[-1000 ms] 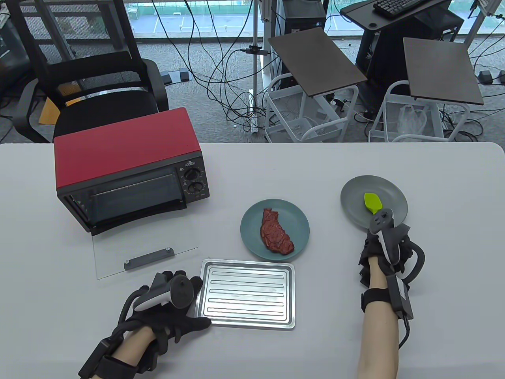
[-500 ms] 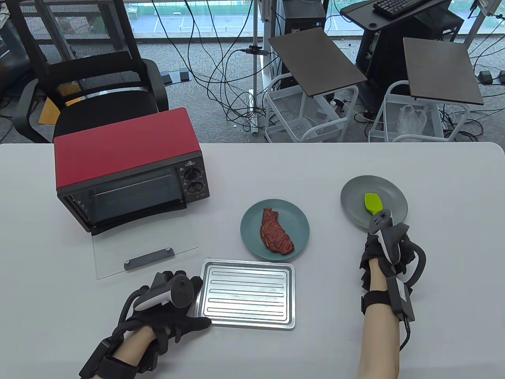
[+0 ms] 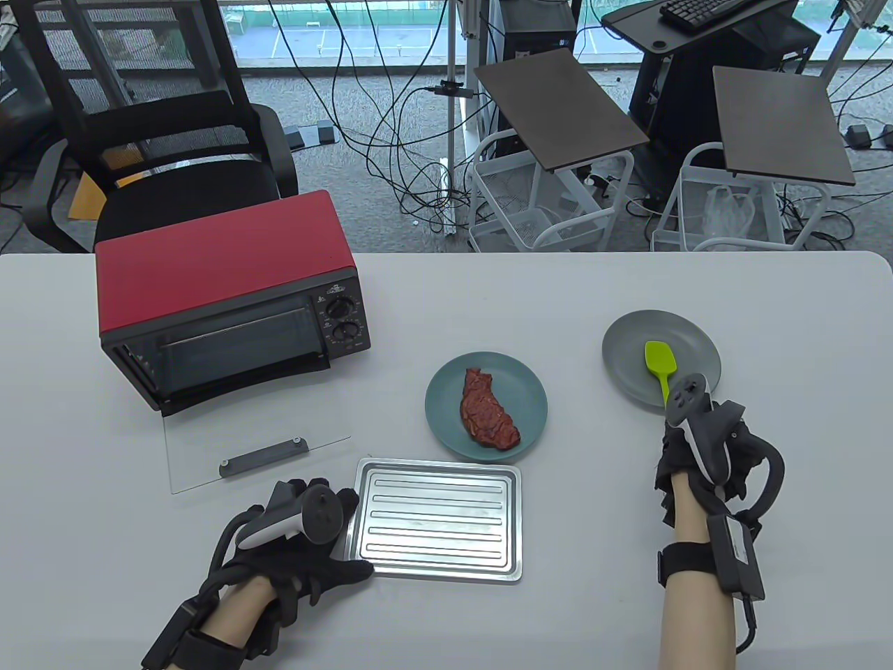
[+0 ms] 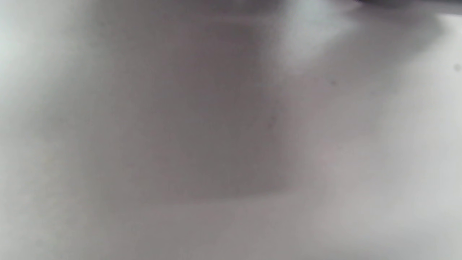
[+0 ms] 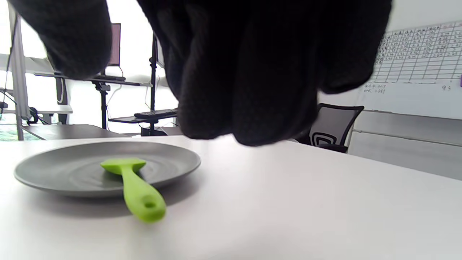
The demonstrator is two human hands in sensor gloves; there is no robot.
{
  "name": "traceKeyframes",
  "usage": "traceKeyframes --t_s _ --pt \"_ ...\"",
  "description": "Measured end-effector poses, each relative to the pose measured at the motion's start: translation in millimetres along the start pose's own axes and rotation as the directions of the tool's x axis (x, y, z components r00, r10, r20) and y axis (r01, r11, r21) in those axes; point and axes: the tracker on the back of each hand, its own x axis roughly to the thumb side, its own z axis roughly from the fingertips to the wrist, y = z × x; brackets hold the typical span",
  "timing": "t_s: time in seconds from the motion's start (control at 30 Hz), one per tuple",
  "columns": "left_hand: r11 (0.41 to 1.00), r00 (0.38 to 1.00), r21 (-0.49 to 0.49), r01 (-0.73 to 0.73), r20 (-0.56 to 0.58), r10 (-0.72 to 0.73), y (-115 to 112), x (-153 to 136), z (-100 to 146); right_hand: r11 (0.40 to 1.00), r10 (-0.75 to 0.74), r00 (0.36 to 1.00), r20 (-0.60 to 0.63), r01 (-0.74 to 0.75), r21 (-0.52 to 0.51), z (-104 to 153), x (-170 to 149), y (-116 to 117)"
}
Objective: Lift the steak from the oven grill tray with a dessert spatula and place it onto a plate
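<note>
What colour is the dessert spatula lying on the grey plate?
Lime green. The dessert spatula shows best in the right wrist view.

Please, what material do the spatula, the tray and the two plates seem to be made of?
Spatula: probably silicone; matte lime green, rounded soft-looking edges.
Tray: metal, likely steel or aluminium; bright silver, reflective, with pressed ribs.
Grey plate and teal plate: matte, without gloss; ceramic or plastic, the pictures cannot tell which.

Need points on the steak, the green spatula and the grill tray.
steak [image 3: 488,410]: table view, middle of the meat on the teal plate.
green spatula [image 5: 139,191]: right wrist view, mid-handle, over the grey plate's rim.
grill tray [image 3: 438,518]: table view, ribbed centre of the tray.
</note>
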Motion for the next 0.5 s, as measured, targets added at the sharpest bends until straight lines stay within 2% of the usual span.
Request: traceKeyframes --t_s 0.2,0.5 --pt "1.000 1.000 0.003 0.001 -0.003 -0.001 0 0 0 0.987 -0.105 0.973 0.203 0.127 -0.101 42 20 -55" --pt "1.000 1.000 0.003 0.001 -0.001 -0.001 0 0 0 0.959 -0.152 0.873 0.463 0.243 -0.145 113 54 -109"
